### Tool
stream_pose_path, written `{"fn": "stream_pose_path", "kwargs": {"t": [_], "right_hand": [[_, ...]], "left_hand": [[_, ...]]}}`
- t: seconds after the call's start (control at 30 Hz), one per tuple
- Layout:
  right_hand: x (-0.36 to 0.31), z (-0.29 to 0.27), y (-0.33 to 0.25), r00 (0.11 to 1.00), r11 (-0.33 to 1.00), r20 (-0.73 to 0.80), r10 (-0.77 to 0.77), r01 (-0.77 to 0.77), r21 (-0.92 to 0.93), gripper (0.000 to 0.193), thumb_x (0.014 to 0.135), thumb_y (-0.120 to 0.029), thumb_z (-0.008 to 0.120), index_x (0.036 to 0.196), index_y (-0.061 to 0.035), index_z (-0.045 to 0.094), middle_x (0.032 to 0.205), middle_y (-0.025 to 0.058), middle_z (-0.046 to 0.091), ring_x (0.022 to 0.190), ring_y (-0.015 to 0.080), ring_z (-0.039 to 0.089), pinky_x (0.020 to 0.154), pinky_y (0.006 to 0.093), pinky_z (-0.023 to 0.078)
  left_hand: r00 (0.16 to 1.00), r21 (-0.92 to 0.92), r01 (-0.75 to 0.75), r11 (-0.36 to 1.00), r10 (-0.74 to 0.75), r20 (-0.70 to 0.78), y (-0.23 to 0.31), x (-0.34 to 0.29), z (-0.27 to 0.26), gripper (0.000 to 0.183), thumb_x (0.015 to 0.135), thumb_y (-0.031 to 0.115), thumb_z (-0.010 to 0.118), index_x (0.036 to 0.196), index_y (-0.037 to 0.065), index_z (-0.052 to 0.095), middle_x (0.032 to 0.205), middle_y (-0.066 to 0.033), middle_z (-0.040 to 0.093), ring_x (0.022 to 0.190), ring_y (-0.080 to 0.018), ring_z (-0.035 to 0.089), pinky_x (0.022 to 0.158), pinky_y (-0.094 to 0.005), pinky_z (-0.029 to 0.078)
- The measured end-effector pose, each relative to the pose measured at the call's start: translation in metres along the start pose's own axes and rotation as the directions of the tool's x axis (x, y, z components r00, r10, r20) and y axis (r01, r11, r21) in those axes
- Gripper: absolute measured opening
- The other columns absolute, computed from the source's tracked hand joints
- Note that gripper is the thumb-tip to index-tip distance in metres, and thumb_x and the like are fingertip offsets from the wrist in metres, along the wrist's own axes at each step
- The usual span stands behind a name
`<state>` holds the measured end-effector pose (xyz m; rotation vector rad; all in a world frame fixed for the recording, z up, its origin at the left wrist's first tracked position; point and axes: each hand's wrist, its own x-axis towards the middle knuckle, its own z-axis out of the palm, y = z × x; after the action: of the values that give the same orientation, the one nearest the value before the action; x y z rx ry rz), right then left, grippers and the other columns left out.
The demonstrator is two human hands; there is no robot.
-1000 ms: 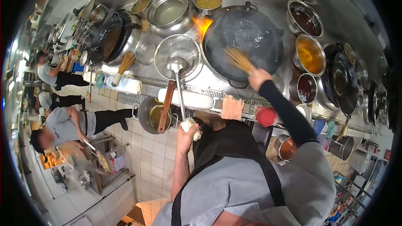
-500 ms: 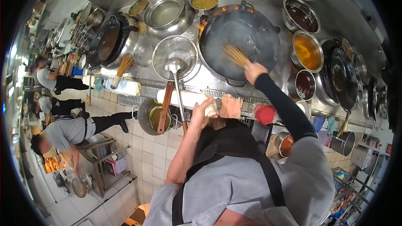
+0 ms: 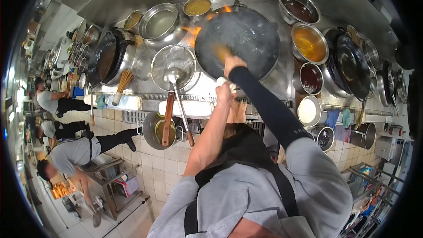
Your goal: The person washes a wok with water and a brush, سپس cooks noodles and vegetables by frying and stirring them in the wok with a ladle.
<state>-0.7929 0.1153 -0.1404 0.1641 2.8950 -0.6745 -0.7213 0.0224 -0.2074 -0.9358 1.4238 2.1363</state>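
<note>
1. the right hand (image 3: 234,64) reaches over the near side of the wok (image 3: 264,50); its grip is closed round a bamboo brush (image 3: 222,52).
2. the bamboo brush is inside the wok, left of its middle, its bristles angled away from the person and blurred.
3. the left hand (image 3: 224,91) has its grip folded about a white cloth (image 3: 221,80), just beside the near rim of the wok; whether cloth and rim touch, i cannot tell.
4. steam hangs over the dark wok, and flames (image 3: 192,31) show along its left and far edges.
5. left of it, a ladle (image 3: 172,74) rests on a wire strainer (image 3: 161,59).
6. right of it stands a steel bowl (image 3: 327,48) of amber liquid (image 3: 309,44).
</note>
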Motion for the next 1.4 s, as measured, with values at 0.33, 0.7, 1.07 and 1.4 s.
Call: {"fn": "stream_pose_path", "kwargs": {"t": [0.33,0.7,1.07,1.4], "right_hand": [[-0.162,-0.163,0.171,0.993,0.960,-0.082,-0.088,0.063,-0.274,0.023,0.087,-0.019,0.067,0.108,-0.0087,0.066,0.095,0.0254,0.071,0.089,0.0405,0.070,0.078,0.0522,0.056],[-0.289,-0.019,0.228,0.825,0.088,0.168,0.540,-0.253,0.963,0.059,0.095,-0.017,0.071,0.145,0.0004,0.046,0.091,0.0133,0.071,0.058,0.0181,0.066,0.041,0.0306,0.046],[-0.244,-0.030,0.213,0.857,-0.295,0.395,0.331,-0.304,0.906,0.025,0.098,-0.020,0.063,0.117,-0.0054,0.056,0.085,0.0108,0.065,0.065,0.0197,0.062,0.050,0.0329,0.049],[-0.173,-0.020,0.153,0.889,-0.815,0.442,0.119,-0.166,0.555,0.012,0.100,-0.017,0.059,0.104,-0.0083,0.054,0.094,0.0097,0.058,0.081,0.0257,0.061,0.058,0.0302,0.046]], "left_hand": [[0.962,0.223,-0.255,0.941,0.223,0.157,0.043,-0.039,-0.075,0.009,0.086,0.006,0.059,0.093,0.006,0.064,0.074,-0.0020,0.063,0.054,-0.0121,0.059,0.038,-0.0288,0.041],[0.932,0.578,-0.322,0.750,0.359,0.053,0.089,-0.103,-0.048,0.014,0.081,0.009,0.060,0.093,0.004,0.064,0.073,-0.0021,0.062,0.053,-0.0132,0.058,0.041,-0.0288,0.046],[0.690,0.747,-0.552,0.370,0.706,0.160,0.115,-0.150,0.024,0.032,0.079,0.008,0.064,0.103,-0.012,0.055,0.087,-0.0239,0.069,0.080,-0.0321,0.070,0.078,-0.0425,0.053],[0.561,0.718,-0.662,0.217,0.778,0.283,0.061,-0.183,0.014,0.056,0.081,0.003,0.066,0.130,-0.014,0.044,0.109,-0.0321,0.061,0.100,-0.0432,0.064,0.091,-0.0461,0.049]]}}
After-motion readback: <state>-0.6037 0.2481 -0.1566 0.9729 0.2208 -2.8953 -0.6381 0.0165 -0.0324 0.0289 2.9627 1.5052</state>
